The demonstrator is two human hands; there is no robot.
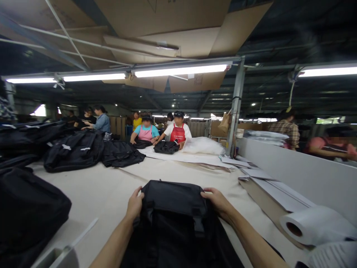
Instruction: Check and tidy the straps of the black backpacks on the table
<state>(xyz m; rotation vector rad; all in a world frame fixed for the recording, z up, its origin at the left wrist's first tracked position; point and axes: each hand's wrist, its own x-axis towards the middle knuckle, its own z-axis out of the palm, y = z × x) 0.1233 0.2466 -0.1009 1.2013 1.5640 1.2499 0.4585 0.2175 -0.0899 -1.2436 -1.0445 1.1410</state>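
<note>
A black backpack (175,219) lies on the long cream table (106,186) right in front of me, its top end pointing away. My left hand (134,204) grips the bag's top left corner, fingers curled over the edge. My right hand (216,201) grips the top right corner the same way. Both forearms run along the bag's sides.
Piles of black backpacks (75,149) line the left side, one big bag (25,212) close by. A white paper roll (312,225) and flat card sheets (267,186) lie at the right beside a white partition (301,171). Several people work at the far end (167,134).
</note>
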